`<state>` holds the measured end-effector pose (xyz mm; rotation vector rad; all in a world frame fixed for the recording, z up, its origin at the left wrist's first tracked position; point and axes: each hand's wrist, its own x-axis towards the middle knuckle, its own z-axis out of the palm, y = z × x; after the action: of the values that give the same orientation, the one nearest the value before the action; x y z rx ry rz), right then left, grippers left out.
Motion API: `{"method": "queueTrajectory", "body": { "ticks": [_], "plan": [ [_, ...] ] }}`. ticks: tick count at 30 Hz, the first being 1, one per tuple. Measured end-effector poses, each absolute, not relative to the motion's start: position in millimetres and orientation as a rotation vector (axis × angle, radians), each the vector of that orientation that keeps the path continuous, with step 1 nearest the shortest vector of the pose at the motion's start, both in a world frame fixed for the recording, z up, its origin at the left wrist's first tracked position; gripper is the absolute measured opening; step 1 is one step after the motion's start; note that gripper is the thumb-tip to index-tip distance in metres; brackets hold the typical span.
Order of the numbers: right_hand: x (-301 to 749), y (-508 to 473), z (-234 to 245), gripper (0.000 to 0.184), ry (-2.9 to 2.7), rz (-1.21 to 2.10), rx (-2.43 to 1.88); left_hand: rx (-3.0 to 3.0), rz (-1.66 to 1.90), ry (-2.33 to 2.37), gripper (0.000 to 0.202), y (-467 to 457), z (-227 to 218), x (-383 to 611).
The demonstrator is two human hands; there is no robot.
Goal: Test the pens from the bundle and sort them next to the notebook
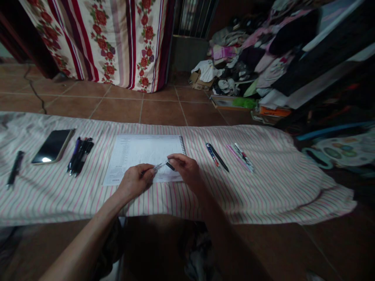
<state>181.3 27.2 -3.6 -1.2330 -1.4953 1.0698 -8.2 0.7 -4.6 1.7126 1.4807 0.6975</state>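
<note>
Over the spiral notebook (143,150), my left hand (137,179) is closed, pinching a slim, pale pen (159,166) whose exposed part points toward the other hand. My right hand (187,169) is closed too, with thumb and fingers around the pen's far end. A short black piece (170,166), which looks like a pen cap, shows at the right fingertips. Whether it is joined to the pen I cannot tell. The notebook lies flat beneath both hands, its printed page facing up and its coil on the right.
Left of the notebook lie a bunch of pens (80,156), a smartphone (53,146) and a single black pen (14,170). To its right are a dark pen (218,157) beside a patterned one, and several pink-and-white pens (241,157). A striped cloth (263,187) covers the table.
</note>
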Motion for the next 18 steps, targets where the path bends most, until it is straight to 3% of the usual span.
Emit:
{"method": "queueTrajectory", "body": {
  "ticks": [18],
  "plan": [
    [183.6,29.5,-4.2,0.02,-1.334,1.31,-1.195,1.779,0.774,1.454,0.028,-3.4,1.4,-3.4]
  ]
}}
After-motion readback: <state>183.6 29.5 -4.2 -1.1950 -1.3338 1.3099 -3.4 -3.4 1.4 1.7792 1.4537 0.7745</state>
